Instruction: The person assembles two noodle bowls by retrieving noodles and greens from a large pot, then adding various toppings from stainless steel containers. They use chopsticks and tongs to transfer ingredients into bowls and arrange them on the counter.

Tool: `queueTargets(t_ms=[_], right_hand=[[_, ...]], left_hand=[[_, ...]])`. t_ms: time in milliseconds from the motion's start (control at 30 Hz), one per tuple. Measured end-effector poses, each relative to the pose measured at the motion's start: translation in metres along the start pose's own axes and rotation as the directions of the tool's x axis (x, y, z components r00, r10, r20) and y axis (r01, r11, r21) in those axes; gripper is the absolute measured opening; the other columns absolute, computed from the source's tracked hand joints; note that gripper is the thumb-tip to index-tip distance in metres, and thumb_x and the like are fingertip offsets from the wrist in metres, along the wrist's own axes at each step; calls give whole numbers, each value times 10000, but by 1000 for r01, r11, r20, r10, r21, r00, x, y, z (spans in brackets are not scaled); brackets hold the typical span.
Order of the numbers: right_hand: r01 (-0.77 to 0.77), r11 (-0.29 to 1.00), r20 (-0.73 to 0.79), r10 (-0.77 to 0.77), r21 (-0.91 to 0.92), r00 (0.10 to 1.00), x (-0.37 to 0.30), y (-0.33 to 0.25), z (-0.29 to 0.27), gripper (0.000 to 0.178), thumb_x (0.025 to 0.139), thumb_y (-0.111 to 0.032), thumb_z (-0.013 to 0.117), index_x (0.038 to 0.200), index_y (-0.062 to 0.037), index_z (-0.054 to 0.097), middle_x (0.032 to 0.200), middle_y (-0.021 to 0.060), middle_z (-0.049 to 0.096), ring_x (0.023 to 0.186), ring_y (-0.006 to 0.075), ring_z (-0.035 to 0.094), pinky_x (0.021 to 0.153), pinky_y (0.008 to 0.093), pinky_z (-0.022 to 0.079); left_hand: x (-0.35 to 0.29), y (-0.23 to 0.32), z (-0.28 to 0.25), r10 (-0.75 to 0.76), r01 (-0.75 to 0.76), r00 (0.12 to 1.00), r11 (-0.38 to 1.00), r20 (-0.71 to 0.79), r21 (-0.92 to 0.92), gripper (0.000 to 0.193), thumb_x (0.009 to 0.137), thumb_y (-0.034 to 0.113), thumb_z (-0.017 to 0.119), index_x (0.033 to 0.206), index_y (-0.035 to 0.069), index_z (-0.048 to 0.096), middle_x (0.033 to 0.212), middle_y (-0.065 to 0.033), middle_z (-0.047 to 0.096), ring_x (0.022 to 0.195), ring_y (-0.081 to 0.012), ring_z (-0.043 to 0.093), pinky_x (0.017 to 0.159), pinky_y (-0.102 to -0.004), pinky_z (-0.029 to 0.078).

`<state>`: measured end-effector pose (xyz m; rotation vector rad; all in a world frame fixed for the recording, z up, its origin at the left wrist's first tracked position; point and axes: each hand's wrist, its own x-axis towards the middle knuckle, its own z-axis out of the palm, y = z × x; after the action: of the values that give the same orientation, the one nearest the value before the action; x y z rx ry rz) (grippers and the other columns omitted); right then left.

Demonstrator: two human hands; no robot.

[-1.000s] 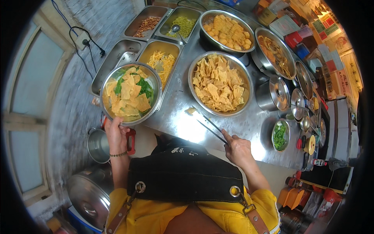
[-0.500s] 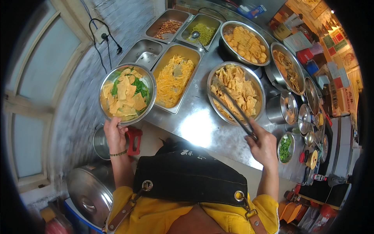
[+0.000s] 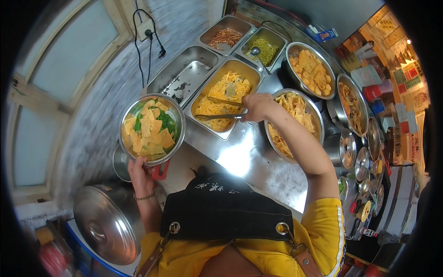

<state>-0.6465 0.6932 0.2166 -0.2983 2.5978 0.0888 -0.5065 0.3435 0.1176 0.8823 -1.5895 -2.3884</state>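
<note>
My left hand (image 3: pixel 141 177) grips the near rim of a round metal bowl (image 3: pixel 180 136), which is held up off the counter. Flat yellow crisp pieces (image 3: pixel 151 129) lie on leafy greens (image 3: pixel 168 123) in it. My right hand (image 3: pixel 259 108) is closed around a pair of metal tongs (image 3: pixel 220 116), their two arms apart. The tongs' tips are over the yellow shreds (image 3: pixel 226 88) in a rectangular metal pan (image 3: pixel 224 134); whether they touch the shreds I cannot tell. Under my right forearm stands a big bowl of crisp pieces (image 3: pixel 295 109), partly hidden.
A mostly bare metal pan (image 3: pixel 159 83) with dark scraps adjoins the shreds. Behind are pans of nuts (image 3: pixel 227 38) and chopped greens (image 3: pixel 266 50) with a spoon. Bowls of puffed food (image 3: pixel 310 69) and brown strips (image 3: pixel 349 102), plus lidded pots, line the right. A large lidded pot (image 3: pixel 99 226) stands lower left.
My right hand has carried the tongs left and away from me, from the big bowl of crisp pieces to the yellow shreds. The head view has shifted; my left hand still holds the bowl.
</note>
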Motion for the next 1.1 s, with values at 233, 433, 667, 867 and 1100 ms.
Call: queueTargets(t_ms=[233,433,667,867,1100], right_hand=[[46,998,-75,-49,-42,996,8,-2,16,226,727,-144,614,888,3,675,896,178,675,879,318,653,752,399,510],[63,998,-128,-60,16,990,5,-5,28,183,726,-104,605,855,7,675,872,175,671,855,327,650,744,401,508],[35,915,-129,19,403,991,-29,32,33,241,771,-157,646,982,-48,687,844,167,670,815,318,646,758,392,494],[65,781,-202,80,621,976,-62,48,16,285,783,-96,674,1053,-6,660,668,143,607,616,208,581,609,328,449],[184,860,-353,-5,477,936,-116,2,-37,376,767,-163,702,1097,1,631,688,189,600,649,282,599,638,376,458]], left_hand=[[-2,-1,-12,-32,33,998,999,-48,8,121,806,106,574,901,70,508,669,4,526,477,-104,527,369,-206,408],[9,-2,-7,-86,85,993,996,-85,-14,238,791,67,590,1003,-11,514,787,-93,621,458,-146,543,357,-223,430],[15,4,8,-74,74,997,997,38,-5,248,806,70,589,1035,-4,527,780,-75,629,488,-121,566,365,-203,437],[26,-3,14,-74,75,990,997,118,-9,243,806,44,564,1041,-3,526,803,-90,640,510,-134,591,369,-212,456],[26,-4,34,-99,103,969,995,226,-6,277,799,31,551,1074,9,544,825,-81,656,539,-130,612,385,-214,477]])
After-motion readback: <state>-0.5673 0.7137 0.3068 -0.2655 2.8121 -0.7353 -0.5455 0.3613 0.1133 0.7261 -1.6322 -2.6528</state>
